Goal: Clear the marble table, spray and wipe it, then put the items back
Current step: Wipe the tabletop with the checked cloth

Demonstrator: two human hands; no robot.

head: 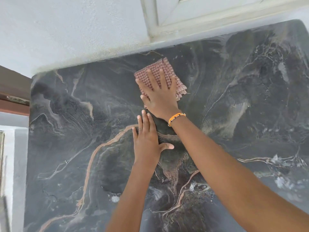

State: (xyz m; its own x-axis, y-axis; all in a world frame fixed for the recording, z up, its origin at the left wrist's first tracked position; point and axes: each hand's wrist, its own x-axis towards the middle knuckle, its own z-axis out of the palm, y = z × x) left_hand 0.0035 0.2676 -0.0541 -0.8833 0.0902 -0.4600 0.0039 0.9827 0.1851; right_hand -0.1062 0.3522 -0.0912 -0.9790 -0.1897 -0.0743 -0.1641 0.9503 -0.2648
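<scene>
The dark marble table [70,131] with pale and orange veins fills most of the view. A folded pink waffle-weave cloth [156,67] lies on it near the far edge. My right hand [160,96] presses flat on the cloth with fingers spread and straight; an orange bracelet sits on that wrist. My left hand [147,136] rests flat on the bare marble just below it, fingers straight and thumb out. White foamy spray patches show at the lower middle and lower right of the slab.
A white wall [66,30] runs along the table's far edge, with a white window frame [167,22] at the upper right. A brown door frame [13,91] stands past the table's left edge.
</scene>
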